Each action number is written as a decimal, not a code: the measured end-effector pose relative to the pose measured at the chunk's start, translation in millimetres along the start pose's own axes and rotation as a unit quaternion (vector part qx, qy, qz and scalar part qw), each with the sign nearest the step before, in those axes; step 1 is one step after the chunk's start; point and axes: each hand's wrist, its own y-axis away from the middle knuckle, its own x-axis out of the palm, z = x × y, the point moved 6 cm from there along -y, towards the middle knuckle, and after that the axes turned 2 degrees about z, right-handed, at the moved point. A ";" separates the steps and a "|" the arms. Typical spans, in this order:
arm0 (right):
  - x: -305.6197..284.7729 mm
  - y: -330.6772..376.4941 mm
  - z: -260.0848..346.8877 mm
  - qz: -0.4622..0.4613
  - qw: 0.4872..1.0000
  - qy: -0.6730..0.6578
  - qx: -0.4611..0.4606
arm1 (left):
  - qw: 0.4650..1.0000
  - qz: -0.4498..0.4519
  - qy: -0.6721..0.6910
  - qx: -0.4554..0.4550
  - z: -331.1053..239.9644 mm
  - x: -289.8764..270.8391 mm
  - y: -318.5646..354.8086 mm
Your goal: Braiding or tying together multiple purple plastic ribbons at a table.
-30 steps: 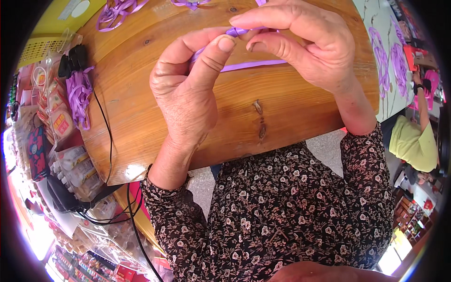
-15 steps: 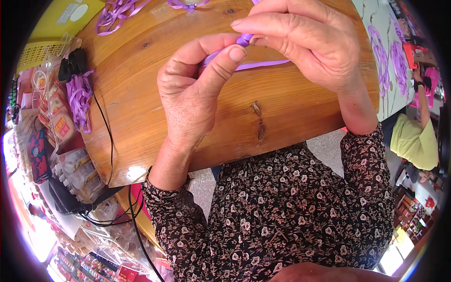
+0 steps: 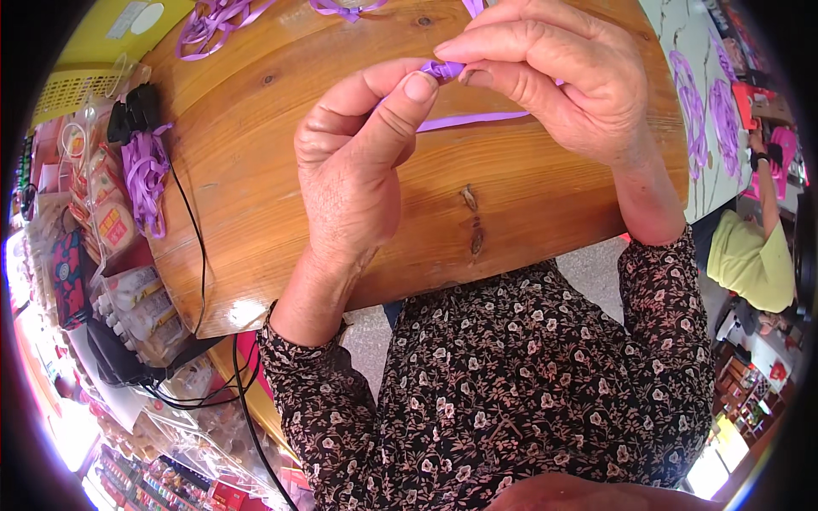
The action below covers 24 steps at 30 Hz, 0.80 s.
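Left hand (image 3: 354, 170) and right hand (image 3: 558, 81) both pinch the folded end of a purple ribbon (image 3: 445, 69) above the wooden table (image 3: 256, 196), its tail trailing across the wood.

I see both hands up over the wooden table (image 3: 256, 196), far half of it. Left hand (image 3: 358, 162) & right hand (image 3: 562, 85) meet at a small folded bit of purple ribbon (image 3: 445, 68); left thumb tip presses it from below, right thumb & forefinger pinch it from the other side. Ribbon tail runs flat across the wood under the right hand. More purple ribbon loops (image 3: 213, 21) at the table's far left corner, another purple bundle (image 3: 146, 175) just off the left edge, w/ a black cable (image 3: 200, 255) running along that edge. Another person in a yellow-green top (image 3: 750, 264) is off to the right.
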 end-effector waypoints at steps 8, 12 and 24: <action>-13.3 -10.7 25.3 0.090 0.958 -0.006 0.270 | 0.999 -0.012 0.014 0.026 -2.2 0.4 3.2; -15.0 -13.7 31.1 0.076 0.973 0.008 0.220 | 0.999 -0.015 0.001 0.037 -3.4 -0.5 3.6; -4.0 -12.3 27.3 -0.002 1.000 0.011 -0.006 | 0.997 0.002 -0.026 0.073 -6.5 0.2 4.7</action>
